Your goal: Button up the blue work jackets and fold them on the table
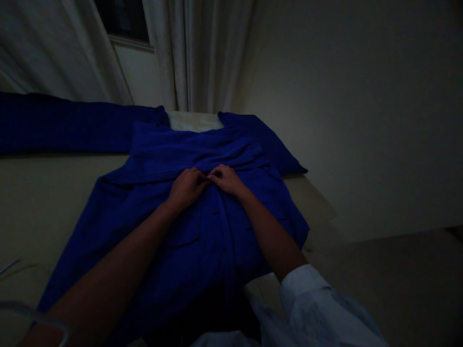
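Pinching the blue garment (195, 212) mid-frame with left hand (188, 187) and right hand (227, 181) close together, so probably best to go light with both and square up the button placket (223, 224) before tugging, tbh.

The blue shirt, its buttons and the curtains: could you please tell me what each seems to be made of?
Shirt: matte woven cloth, perhaps cotton or a blend, judging by its soft wrinkles and lack of shine.
Buttons: probably plastic, being small, round and dark; the finish is too dim to tell.
Curtains: fairly heavy fabric, seemingly, from their deep hanging folds.
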The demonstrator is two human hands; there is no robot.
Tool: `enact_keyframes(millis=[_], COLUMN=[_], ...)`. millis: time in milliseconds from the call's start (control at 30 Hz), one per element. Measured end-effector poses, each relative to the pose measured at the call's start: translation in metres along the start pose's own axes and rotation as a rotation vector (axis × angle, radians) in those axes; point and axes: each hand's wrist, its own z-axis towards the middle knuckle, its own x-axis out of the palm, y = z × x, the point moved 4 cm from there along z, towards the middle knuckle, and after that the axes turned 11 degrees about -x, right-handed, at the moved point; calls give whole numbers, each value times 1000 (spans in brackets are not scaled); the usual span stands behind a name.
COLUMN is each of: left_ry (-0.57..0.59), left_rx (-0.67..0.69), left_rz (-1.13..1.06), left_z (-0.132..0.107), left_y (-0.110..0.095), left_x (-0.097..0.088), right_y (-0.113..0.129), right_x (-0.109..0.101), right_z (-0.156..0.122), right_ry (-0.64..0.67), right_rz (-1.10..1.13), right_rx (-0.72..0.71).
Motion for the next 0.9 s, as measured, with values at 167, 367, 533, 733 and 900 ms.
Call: enact_keyframes(millis=[167,367,533,733,900], left_ry=[-33,-32,-54,-74,-90], left_rx=[28,47,94,164,126], left_rz=[89,225,359,436,295], left_z=[-4,-10,-12,-13,-10], left_y=[-3,-11,-18,-22,-11], left_x=[-2,-3,-2,-2,-3], right_y=[5,7,1,-6,-3], right_x=[-1,-6,-5,-1,-4], right_z=[-2,-4,-3,0,-2], right_ry=[-22,16,14,16,28], right_rz=[-5,46,91,107,128], right_rx=[-45,-121,-131,-127,-114])
